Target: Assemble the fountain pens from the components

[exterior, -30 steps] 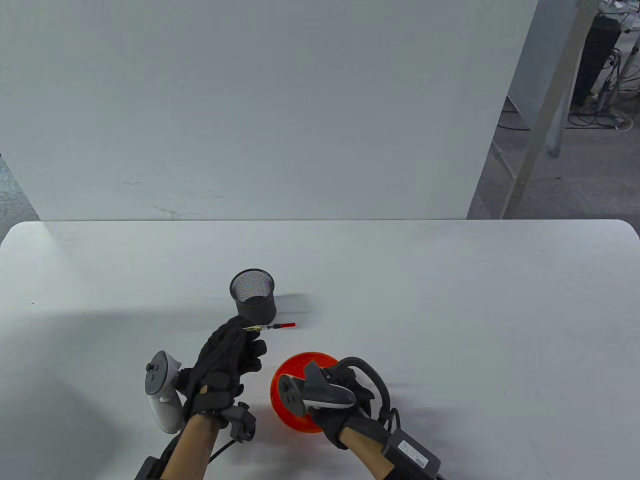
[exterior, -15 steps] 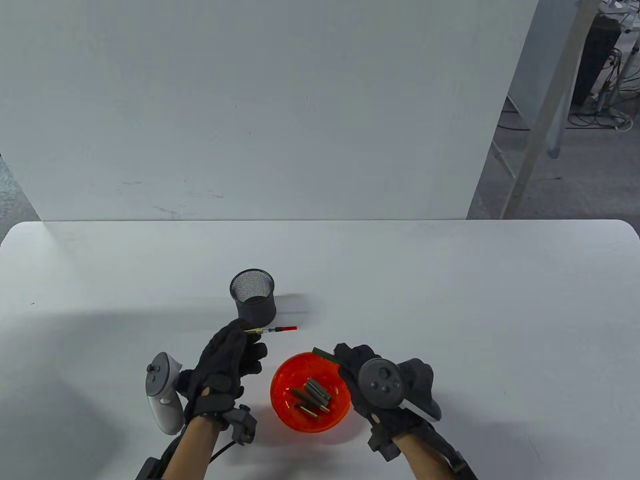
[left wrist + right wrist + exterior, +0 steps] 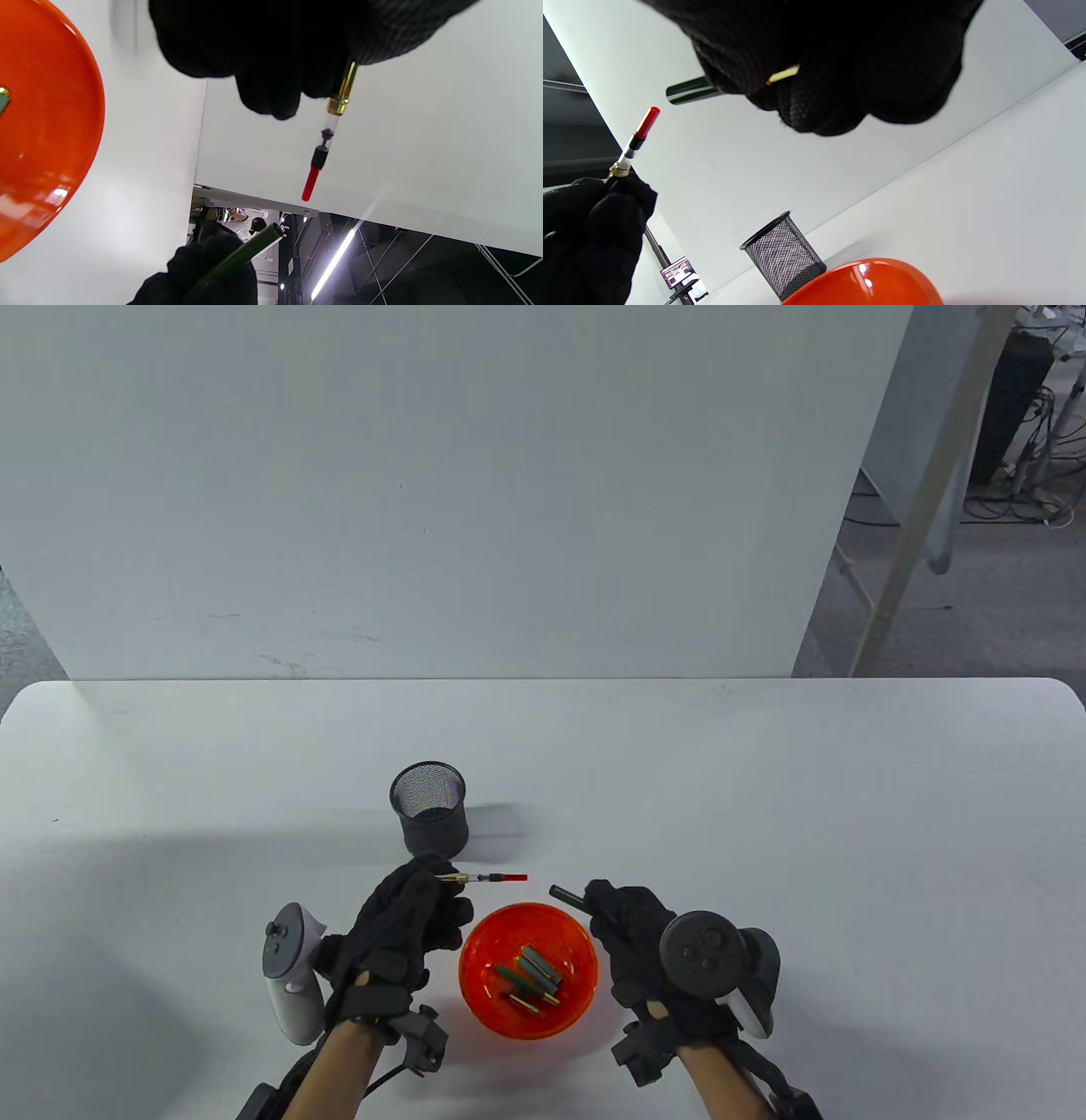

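Since a second ago, the right hand [image 3: 649, 950] has left the orange bowl [image 3: 485, 1010] gripping a dark green barrel [image 3: 567, 896], now near the converter [image 3: 492, 879] pinched by the left hand [image 3: 407, 925]. Left wrist view: the barrel's open mouth faces the red tip, gap remaining. Right wrist view: they're offset, so align axes before sliding on.

We see the white table [image 3: 764, 814] evenly and brightly lit, with soft shadows spreading left of the hands and right of the mesh cup [image 3: 429, 808]. Glare spots shine on the orange bowl [image 3: 865, 279]. In both wrist views the black gloves lose detail, and the nearest fingers [image 3: 840, 63] blur.
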The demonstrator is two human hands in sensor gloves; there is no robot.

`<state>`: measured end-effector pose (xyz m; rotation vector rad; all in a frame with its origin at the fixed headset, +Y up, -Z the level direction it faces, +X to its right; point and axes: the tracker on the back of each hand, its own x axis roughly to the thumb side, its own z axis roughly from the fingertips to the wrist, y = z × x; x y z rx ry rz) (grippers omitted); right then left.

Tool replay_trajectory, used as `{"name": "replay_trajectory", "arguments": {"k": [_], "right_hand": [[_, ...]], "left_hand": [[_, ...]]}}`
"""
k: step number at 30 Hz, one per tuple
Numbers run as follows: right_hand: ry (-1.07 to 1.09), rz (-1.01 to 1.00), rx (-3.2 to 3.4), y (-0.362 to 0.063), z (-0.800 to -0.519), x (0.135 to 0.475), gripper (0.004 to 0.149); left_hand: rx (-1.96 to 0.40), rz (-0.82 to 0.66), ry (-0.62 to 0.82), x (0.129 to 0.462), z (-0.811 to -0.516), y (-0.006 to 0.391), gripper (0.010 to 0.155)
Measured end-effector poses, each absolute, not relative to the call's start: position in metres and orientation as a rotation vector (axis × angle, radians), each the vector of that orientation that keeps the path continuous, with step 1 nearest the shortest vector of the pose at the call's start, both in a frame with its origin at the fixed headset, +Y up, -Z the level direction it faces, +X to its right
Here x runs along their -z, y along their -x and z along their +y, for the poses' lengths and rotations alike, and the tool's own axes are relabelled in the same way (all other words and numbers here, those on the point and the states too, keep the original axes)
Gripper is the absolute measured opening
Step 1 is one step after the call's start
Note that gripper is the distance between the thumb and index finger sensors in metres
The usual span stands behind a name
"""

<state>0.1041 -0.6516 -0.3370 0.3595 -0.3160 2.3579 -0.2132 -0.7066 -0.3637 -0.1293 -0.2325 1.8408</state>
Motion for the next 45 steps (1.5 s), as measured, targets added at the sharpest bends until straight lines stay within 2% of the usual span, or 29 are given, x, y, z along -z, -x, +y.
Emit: {"name": "replay_trajectory", "arguments": {"k": [29,40,45], "right_hand": [[-0.416,-0.290,-2.363,-0.102,-0.660,0.340,0.044],[-0.538,-0.577,-2.575,-0.088,-0.652,0.326,0.043],[-0.556,-0.570,-2.461,-0.084,-0.654,0.325,0.043]], "left_hand": [[-1.783,-0.252,0.190,0.364,-0.711,0.203,0.044],[-1.628,-0.288,0.176,0.363,-0.709,0.197,0.043],[-1.650,-0.311,0.224,0.359,-0.711,0.188,0.043]]}}
